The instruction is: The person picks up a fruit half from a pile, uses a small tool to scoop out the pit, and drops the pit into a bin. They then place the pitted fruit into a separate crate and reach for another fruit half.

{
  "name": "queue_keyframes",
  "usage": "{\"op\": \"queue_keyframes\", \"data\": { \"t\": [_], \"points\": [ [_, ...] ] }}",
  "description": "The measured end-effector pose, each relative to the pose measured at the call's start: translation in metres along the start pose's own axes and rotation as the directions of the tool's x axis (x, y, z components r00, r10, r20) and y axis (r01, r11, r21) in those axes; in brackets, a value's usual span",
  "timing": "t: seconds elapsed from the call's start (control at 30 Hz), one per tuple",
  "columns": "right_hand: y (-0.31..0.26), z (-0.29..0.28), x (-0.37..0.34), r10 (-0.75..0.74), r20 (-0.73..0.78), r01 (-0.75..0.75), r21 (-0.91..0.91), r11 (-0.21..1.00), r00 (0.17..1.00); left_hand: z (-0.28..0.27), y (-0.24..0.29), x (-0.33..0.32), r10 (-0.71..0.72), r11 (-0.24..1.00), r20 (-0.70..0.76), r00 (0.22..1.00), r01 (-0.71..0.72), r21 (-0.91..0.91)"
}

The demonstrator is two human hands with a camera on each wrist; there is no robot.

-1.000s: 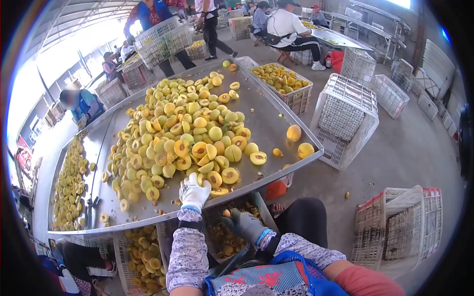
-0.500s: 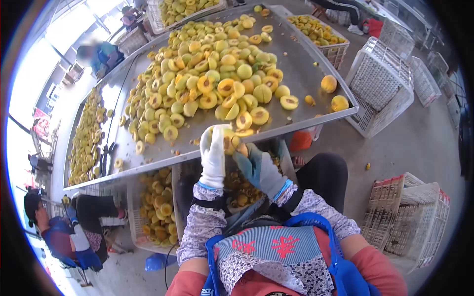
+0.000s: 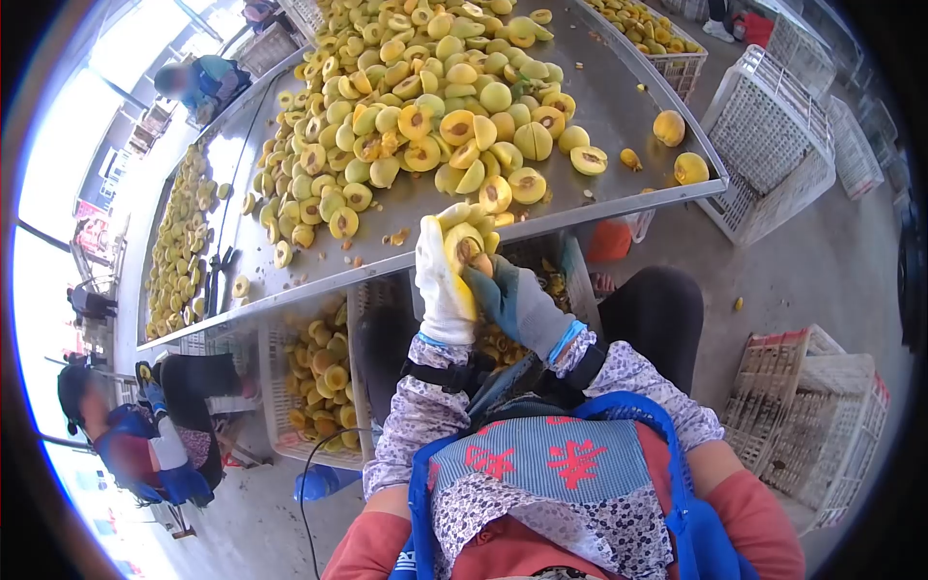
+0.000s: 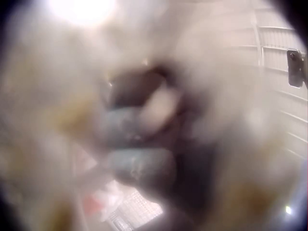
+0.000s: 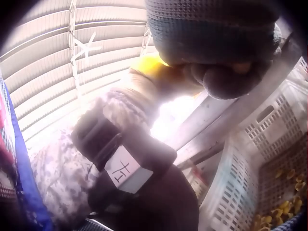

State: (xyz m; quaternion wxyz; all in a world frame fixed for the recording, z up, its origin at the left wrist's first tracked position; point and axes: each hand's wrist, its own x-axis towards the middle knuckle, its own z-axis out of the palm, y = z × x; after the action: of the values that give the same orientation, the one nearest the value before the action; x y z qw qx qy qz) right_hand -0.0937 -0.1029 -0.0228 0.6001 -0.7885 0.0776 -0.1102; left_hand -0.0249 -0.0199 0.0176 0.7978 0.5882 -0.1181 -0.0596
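My left hand (image 3: 447, 285), in a white glove with yellow on it, holds a halved yellow peach (image 3: 464, 242) just off the near edge of the metal table. My right hand (image 3: 522, 304), in a grey and blue glove, meets it from the right, fingers curled at the fruit. A small tan piece (image 3: 480, 264) shows between the right fingertips and the peach; its kind I cannot tell. In the right wrist view the right hand (image 5: 211, 43) is curled with a bit of tan between its fingers. The left wrist view is mostly blurred. Many peach halves (image 3: 425, 116) are heaped beyond my hands.
The metal table (image 3: 599, 126) has a raised rim. Below it stand a crate of peach halves (image 3: 324, 372) and an open crate (image 5: 236, 168) holding yellow scraps. Pliers-like tools (image 3: 220, 275) lie at left. Stacked crates (image 3: 812, 425) stand right. Another person (image 3: 145, 445) sits at left.
My left hand has taken a peach from the heap's near edge and drawn it back off the table. The right hand has risen from over the crate to meet it. The head view has tilted down.
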Motion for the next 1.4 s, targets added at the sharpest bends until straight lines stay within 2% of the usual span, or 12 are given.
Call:
{"op": "queue_keyframes", "data": {
  "t": [0.07,0.3,0.37,0.47,0.87,0.93,0.97,1.07,1.13,1.27,1.33,1.4],
  "points": [
    [0.005,0.005,0.001,0.040,0.023,-0.041,0.060,0.997,0.999,-0.002,-0.006,0.000,0.567,0.483,0.256,0.783,-0.568,0.666],
    [0.005,0.004,-0.008,0.136,0.090,-0.147,0.129,0.981,0.987,0.008,0.004,-0.013,0.356,0.816,0.074,0.931,-0.349,0.461],
    [0.005,0.002,-0.011,0.123,0.088,-0.132,0.103,0.986,0.988,0.006,0.016,-0.010,-0.079,0.994,0.064,0.995,0.083,-0.067],
    [-0.012,-0.012,-0.009,0.153,0.240,-0.213,0.250,0.945,0.959,-0.009,0.028,0.005,-0.280,0.958,0.199,0.939,0.287,-0.006],
    [-0.043,-0.031,-0.011,0.450,0.675,-0.759,0.258,0.598,0.585,-0.016,0.025,0.006,-0.362,0.931,0.232,0.903,0.335,0.147],
    [-0.041,-0.031,-0.011,0.278,0.800,-0.809,0.382,0.447,0.532,-0.012,0.017,-0.005,0.303,0.876,0.240,0.922,-0.369,0.311],
    [-0.041,-0.032,-0.010,0.276,0.800,-0.806,0.382,0.452,0.533,-0.019,0.022,-0.004,-0.157,0.984,0.174,0.972,0.168,-0.054],
    [-0.045,-0.028,-0.015,0.352,0.805,-0.840,0.301,0.452,0.478,-0.027,0.025,0.003,-0.292,0.951,0.250,0.923,0.253,0.177],
    [-0.059,-0.029,-0.022,0.373,0.561,-0.549,0.180,0.816,0.739,-0.030,0.020,0.007,-0.339,0.910,0.357,0.870,0.207,0.359],
    [-0.033,-0.035,-0.017,0.356,0.789,-0.790,0.248,0.561,0.501,-0.032,0.012,0.006,-0.349,0.907,0.399,0.848,0.412,-0.084],
    [-0.015,-0.021,-0.020,0.417,0.783,-0.803,0.169,0.572,0.461,-0.025,0.017,0.006,-0.398,0.830,0.044,0.916,0.380,-0.408],
    [0.013,-0.003,-0.029,0.106,0.479,-0.228,0.204,0.952,0.871,-0.061,0.014,0.024,-0.302,0.742,0.073,0.951,0.282,-0.607]
  ]
}}
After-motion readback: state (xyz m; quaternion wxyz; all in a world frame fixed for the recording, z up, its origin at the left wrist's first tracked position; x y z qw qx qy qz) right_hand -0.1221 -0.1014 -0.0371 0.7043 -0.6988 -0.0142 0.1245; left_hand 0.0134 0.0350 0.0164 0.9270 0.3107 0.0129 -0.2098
